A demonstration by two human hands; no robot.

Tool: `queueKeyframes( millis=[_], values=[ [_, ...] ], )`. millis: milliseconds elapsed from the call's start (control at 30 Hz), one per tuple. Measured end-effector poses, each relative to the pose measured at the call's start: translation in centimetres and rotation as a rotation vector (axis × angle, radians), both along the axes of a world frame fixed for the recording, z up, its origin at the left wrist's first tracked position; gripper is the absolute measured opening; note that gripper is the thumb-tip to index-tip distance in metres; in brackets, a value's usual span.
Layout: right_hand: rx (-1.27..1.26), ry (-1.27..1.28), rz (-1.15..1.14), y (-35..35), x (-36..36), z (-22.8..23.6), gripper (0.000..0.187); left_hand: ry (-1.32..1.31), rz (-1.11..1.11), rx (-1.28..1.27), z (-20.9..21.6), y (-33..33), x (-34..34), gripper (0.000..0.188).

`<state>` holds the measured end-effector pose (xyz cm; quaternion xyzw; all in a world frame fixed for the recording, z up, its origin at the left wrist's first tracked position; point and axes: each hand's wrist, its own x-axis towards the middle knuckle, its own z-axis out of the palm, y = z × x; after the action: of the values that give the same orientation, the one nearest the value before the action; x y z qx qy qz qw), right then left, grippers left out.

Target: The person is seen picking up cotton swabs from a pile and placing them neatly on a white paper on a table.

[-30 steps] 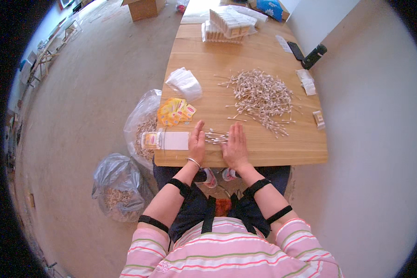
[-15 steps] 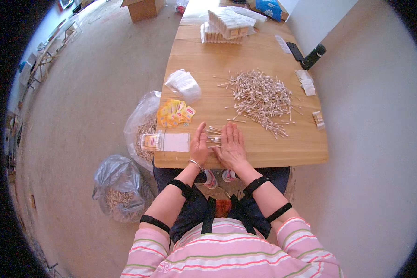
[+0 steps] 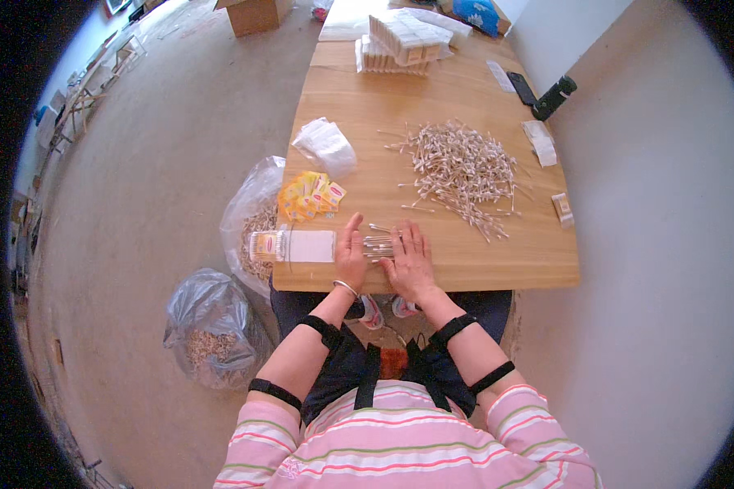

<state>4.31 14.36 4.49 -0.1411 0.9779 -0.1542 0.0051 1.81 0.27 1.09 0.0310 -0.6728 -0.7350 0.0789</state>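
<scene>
A seated person's two bare hands frame a small row of cotton swabs [image 3: 378, 247] lying crosswise near the close edge of a wooden table [image 3: 334, 106]. The left hand [image 3: 351, 257] stands on edge at the swabs' left ends, fingers straight and ungripping. The right hand [image 3: 413, 265] lies palm down over their right ends, fingers extended, pressing rather than grasping. A loose pile [image 3: 463, 167] of swabs sits beyond, to the right.

The step in hand appears to be lining up the row; the next move likely calls for gentle, even pressure from both sides so the tips match.

Compared with one second earlier, the right hand's fingers are more spread, and the swabs lie more parallel.
</scene>
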Motion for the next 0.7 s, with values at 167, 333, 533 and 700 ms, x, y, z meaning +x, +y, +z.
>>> queueKeyframes(
  millis=[167, 333, 533, 700],
  values=[
    [-0.353, -0.002, -0.023, -0.1, -0.2, -1.1, 0.071, -0.002, -0.051, -0.097, 1.3, 0.6, 0.5, 0.042],
    [-0.599, 0.119, -0.183, -0.3, -1.0, -2.4, 0.08, 0.019, -0.019, 0.022, 0.3, 0.9, 0.3, 0.043],
    [-0.484, 0.133, 0.049, -1.6, 0.2, -1.4, 0.074, 0.024, -0.048, 0.035, -0.5, 0.5, -0.1, 0.045],
    [0.052, -0.013, 0.11, -1.2, 1.3, 0.4, 0.079, 0.054, -0.043, 0.176, -1.5, 0.3, -0.4, 0.047]
  ],
)
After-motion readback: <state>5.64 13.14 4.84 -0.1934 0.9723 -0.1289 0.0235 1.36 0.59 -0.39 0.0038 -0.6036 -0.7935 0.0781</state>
